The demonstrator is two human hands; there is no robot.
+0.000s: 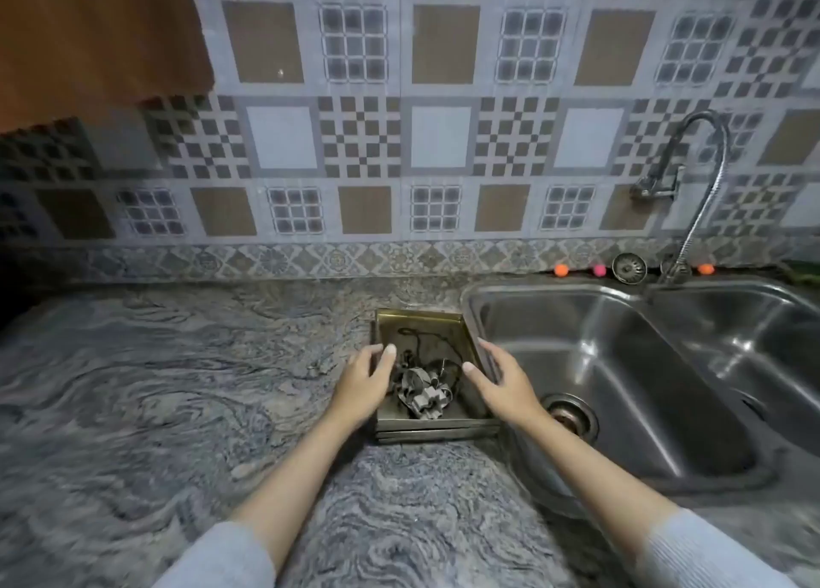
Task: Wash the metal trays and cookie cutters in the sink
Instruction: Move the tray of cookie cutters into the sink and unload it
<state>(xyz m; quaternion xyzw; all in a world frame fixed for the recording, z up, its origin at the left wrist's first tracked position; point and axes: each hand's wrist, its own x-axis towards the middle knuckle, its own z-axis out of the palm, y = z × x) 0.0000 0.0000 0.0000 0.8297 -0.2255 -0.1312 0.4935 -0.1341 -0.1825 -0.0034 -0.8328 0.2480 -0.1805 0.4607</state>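
Note:
A stack of square metal trays [426, 321] sits on the marbled counter just left of the sink [621, 365]. Several metal cookie cutters [423, 392] lie piled in the top tray's near half. My left hand [364, 381] is at the stack's left edge, fingers relaxed and its fingertips over the rim. My right hand [499, 376] is at the right edge, fingers straight, thumb reaching over the tray. Whether either hand touches the trays is unclear. Neither hand grips anything.
The double steel sink has a drain [570, 414] in its left basin. A flexible faucet [705, 179] rises from the wall behind it. A loose strainer [628, 268] and small coloured balls [561, 270] lie along the back ledge. The marbled counter [177, 387] stretches left.

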